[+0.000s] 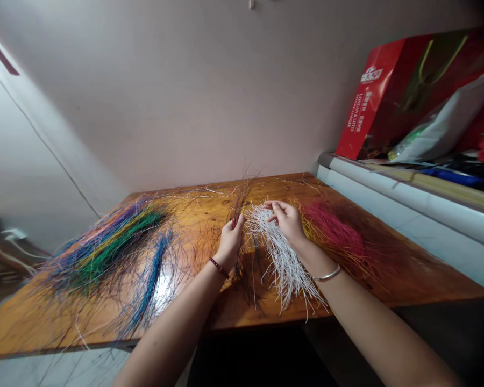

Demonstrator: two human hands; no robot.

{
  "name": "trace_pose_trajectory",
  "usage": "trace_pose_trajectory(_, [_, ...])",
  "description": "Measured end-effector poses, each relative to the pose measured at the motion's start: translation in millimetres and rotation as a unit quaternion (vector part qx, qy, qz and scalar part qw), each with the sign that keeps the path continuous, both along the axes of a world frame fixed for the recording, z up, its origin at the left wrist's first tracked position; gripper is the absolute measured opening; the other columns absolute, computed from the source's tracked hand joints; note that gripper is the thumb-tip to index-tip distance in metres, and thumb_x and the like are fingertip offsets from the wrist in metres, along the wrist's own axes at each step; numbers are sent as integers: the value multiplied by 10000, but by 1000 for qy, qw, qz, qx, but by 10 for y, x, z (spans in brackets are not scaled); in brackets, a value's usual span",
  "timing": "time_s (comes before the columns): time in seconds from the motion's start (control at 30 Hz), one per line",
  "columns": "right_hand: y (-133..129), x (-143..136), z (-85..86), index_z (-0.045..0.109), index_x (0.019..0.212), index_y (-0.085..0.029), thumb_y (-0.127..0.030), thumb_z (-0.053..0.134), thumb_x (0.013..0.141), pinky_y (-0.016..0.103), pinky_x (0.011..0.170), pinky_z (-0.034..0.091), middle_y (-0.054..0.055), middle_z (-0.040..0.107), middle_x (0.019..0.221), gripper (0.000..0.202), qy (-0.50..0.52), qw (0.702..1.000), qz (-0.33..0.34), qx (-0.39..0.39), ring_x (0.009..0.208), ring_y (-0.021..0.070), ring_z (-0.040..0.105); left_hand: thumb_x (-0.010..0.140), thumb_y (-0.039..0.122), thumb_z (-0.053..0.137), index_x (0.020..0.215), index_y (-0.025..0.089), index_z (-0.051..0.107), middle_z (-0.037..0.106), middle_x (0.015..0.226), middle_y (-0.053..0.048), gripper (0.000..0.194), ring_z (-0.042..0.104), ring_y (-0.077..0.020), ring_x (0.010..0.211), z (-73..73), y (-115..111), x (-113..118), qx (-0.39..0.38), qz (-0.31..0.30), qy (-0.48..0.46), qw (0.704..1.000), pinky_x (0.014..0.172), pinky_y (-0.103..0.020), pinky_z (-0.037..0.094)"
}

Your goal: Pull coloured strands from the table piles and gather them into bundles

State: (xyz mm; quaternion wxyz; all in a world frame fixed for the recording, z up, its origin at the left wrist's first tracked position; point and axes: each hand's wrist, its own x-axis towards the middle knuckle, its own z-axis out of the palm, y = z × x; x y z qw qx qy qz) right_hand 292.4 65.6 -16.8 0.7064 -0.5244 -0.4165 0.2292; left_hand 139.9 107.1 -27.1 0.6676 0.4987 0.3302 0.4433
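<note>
My left hand (233, 235), with a beaded bracelet at the wrist, is closed around a bundle of thin brown strands (241, 200) that stick up above the fist and hang below it. My right hand (283, 219), wearing a silver bangle, is raised over the upper end of a white strand bundle (284, 263). Its thumb and fingertips come together; whatever is between them is too small to make out. Right of it lie yellow strands (320, 236) and a pink bundle (339, 228). Orange strands (205, 247) spread beside my left hand.
Purple, blue, yellow and green strands (116, 242) lie across the left of the wooden table (419, 274), with a separate blue bundle (151, 279) nearer. Loose strands cross the back edge. On a ledge at the right stand a red bag (381, 97) and a white plastic bag (447, 123).
</note>
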Motion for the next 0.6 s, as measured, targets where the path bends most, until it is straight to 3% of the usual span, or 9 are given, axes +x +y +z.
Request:
trace_pose_trajectory(0.2, [-23,34,7,623,877,-149,-559,463,857,223,489,449,96,697,933,441,-52,997,-51,39,499,90,592,700,566,662,715,196,393,226,500,112,458,181,-26,369,-25,34,0,-15,23,-32,999,363,-183,105])
trace_pose_trajectory(0.4, [7,107,3,549,851,-166,-516,414,896,207,445,421,77,701,882,377,-47,991,-115,50,454,85,581,720,545,658,677,210,306,201,504,114,487,157,-26,372,-11,106,-43,-53,83,-77,992,363,-182,95])
trace_pose_trajectory(0.5, [-69,186,126,533,858,-166,-499,378,912,208,426,407,63,685,834,371,-58,987,-136,59,450,89,570,727,538,654,669,212,291,197,498,117,491,147,-24,365,5,121,-58,-59,89,-77,991,360,-183,88])
trace_pose_trajectory(0.6, [-389,320,382,581,918,-164,-455,354,935,234,475,427,58,667,810,369,-158,969,-181,54,483,102,570,725,531,658,671,213,291,209,500,116,488,156,-24,367,-5,122,-56,-67,84,-78,991,360,-181,96])
